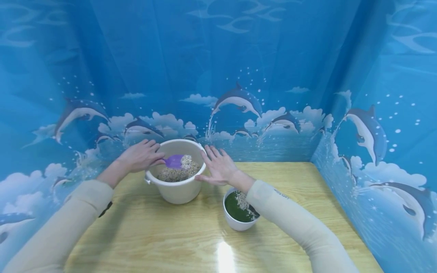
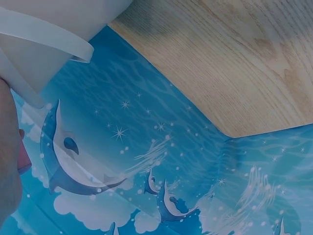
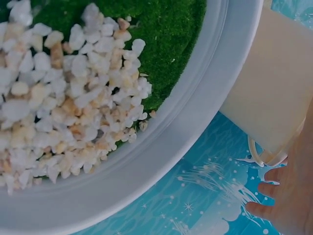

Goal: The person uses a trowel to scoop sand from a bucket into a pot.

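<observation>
My left hand (image 1: 141, 154) grips a small purple scoop (image 1: 173, 162) over the mouth of a white bucket (image 1: 181, 191). Pale gravel (image 1: 186, 162) lies on the scoop's blade, and more gravel (image 1: 177, 174) covers the bucket's bottom. At the bucket's right rim, my right hand (image 1: 218, 167) rests with fingers spread and thumb against the side. Below the right forearm stands a white bowl (image 1: 239, 226) with a green mossy surface (image 1: 233, 208) and white pebbles (image 3: 73, 103) over part of it. The left wrist view catches only the edge of my left hand (image 2: 7, 156).
Both vessels stand on a light wood table (image 1: 164, 242). A blue dolphin-print sheet (image 1: 205, 76) walls off the back and both sides, close behind the bucket. The bucket's handle (image 2: 54, 36) hangs down its outside.
</observation>
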Motion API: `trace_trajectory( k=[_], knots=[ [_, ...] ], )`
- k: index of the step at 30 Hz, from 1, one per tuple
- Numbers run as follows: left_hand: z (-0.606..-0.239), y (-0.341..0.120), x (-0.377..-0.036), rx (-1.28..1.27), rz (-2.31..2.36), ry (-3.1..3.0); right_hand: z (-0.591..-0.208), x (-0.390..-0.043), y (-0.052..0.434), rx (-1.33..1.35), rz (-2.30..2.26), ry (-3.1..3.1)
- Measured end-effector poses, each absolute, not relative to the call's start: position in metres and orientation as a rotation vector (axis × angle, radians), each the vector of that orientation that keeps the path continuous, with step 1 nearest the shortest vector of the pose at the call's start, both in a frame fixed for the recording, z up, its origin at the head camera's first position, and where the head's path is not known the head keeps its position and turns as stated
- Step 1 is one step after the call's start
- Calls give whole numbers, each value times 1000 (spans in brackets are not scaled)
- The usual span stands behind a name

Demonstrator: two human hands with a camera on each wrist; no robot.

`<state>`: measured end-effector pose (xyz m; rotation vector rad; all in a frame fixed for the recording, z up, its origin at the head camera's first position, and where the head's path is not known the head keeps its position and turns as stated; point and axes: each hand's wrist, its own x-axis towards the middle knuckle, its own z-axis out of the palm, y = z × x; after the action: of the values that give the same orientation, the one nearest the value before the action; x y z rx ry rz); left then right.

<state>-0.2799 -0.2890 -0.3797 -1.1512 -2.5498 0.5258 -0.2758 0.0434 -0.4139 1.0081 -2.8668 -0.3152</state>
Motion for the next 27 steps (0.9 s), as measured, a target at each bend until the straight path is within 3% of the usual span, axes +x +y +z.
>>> trace_trajectory(
  k=[27],
  knots=[
    [-382, -288, -275, -1133, 476, -2571, -415, -275, 47, 1025, -305, -2834]
  ],
)
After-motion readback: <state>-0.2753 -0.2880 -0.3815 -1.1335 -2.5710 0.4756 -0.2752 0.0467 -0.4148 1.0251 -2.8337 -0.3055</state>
